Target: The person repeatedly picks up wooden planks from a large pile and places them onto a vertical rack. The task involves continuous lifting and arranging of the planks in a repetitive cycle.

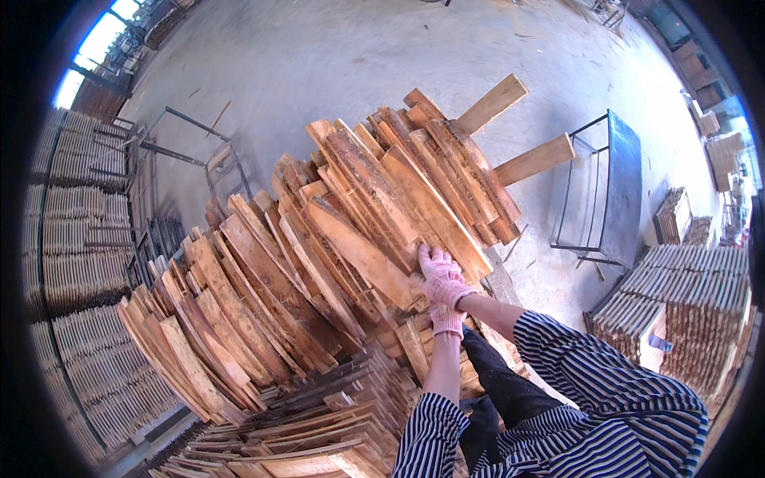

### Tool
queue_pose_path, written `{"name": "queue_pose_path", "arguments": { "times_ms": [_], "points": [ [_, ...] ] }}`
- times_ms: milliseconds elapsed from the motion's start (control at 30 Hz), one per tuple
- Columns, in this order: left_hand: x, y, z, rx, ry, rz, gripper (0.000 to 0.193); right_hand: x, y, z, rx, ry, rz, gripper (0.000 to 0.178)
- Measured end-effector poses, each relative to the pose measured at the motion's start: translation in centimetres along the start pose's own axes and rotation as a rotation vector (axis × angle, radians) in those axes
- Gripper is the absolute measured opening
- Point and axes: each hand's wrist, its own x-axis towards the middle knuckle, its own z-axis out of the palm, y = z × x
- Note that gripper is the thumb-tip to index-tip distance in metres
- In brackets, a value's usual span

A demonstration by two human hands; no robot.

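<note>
A big heap of rough wooden slabs point(351, 239) with bark edges leans in overlapping rows in front of me. My right hand point(441, 275), in a pink glove, lies on the near end of one long slab point(374, 259) at the heap's right side, fingers curled over its edge. Just below it, my left hand point(448, 320), also in a pink glove, reaches up under the same slab ends. Its fingers are hidden by the right hand and the wood. Both sleeves are striped blue and white.
Two thick beams point(510, 131) stick out from behind the heap. A dark metal rack point(610, 183) stands on the concrete floor to the right, with stacked slats point(685, 311) beside it. Further stacks point(80, 239) fill the left side, and flat boards point(319, 430) lie piled below.
</note>
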Motion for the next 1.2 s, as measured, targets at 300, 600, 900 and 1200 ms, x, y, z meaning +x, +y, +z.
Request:
{"name": "queue_pose_path", "arguments": {
  "times_ms": [300, 600, 900, 1200],
  "points": [
    [-11.8, 4.4, 2.0, -0.373, -0.179, -0.303, 0.036, 0.8, 0.4, -3.8, 0.672, 0.084, 0.020, 0.077],
    [-18.0, 6.9, 2.8, -0.043, -0.483, -0.243, 0.051, 1.1, -9.4, -4.7, 0.502, -0.194, -0.035, 0.074],
    [-4.7, 0.7, -2.4, 0.283, 0.134, -0.108, 0.046, -1.5, -9.2, -4.8, 0.500, -0.310, 0.138, 0.074],
    [-0.7, 2.3, -2.0, 0.136, 0.060, -0.152, 0.032, -4.1, -5.9, -5.6, 0.498, -0.213, 0.109, 0.088]
  ]
}}
